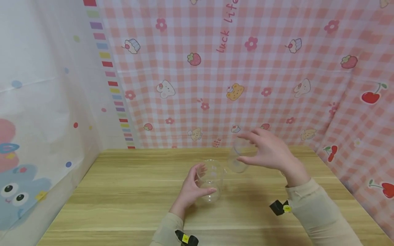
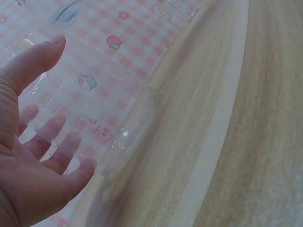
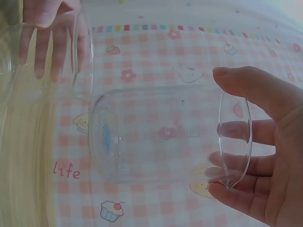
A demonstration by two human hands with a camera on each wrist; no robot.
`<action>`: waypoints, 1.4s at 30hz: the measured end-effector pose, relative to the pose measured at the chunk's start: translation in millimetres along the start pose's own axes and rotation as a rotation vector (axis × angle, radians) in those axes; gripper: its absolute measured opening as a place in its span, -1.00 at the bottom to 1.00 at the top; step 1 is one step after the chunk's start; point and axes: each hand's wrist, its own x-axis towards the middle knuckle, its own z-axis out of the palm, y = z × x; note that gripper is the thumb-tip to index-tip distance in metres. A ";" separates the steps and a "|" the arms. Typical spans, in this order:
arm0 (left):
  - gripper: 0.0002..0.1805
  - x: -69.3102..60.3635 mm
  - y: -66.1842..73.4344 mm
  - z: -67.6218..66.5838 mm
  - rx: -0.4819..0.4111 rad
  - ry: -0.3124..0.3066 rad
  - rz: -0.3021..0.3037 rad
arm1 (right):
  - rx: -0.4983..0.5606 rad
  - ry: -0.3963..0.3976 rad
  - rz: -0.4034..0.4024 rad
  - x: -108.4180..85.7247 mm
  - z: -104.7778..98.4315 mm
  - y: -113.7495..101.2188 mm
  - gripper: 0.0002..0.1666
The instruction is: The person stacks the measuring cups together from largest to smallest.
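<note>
A clear glass cup [image 1: 212, 175] stands upright on the table, and my left hand [image 1: 190, 192] holds it from the left. In the left wrist view, the thumb lies on one side of this cup [image 2: 135, 130], with the fingers showing through the clear wall. My right hand [image 1: 272, 152] holds a second clear cup [image 1: 237, 166] in the air, just right of the first and slightly tilted. The right wrist view shows the thumb and fingers round the rim end of that cup [image 3: 161, 137]; its bluish base faces away from the palm.
Both cups are over the wood-grain table [image 1: 129, 191]. Behind it hangs a pink checked cloth [image 1: 184, 75]; a white printed cloth [image 1: 46, 102] hangs on the left, and the checked cloth continues down the right side.
</note>
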 end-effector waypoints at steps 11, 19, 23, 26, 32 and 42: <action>-0.05 1.0 -2.8 -1.0 -0.018 -0.003 0.007 | 0.025 0.048 -0.061 9.5 2.3 -12.2 -0.24; -0.05 0.8 -1.2 -1.8 0.009 -0.013 0.005 | 0.034 0.065 -0.102 15.8 7.0 -21.0 -0.26; -0.06 0.6 -1.0 -1.9 0.006 -0.015 0.005 | 0.046 0.070 -0.125 19.1 9.5 -25.5 -0.24; -0.07 0.6 -1.4 -1.5 0.008 -0.009 0.007 | 0.050 0.074 -0.142 21.8 11.7 -29.0 -0.22; -0.05 1.3 -4.7 -0.9 0.010 -0.004 0.024 | 0.061 0.066 -0.144 25.9 17.2 -36.4 -0.21; -0.01 12.8 -36.4 -3.3 0.019 -0.009 0.005 | 0.061 0.075 -0.138 29.7 27.6 -44.8 -0.21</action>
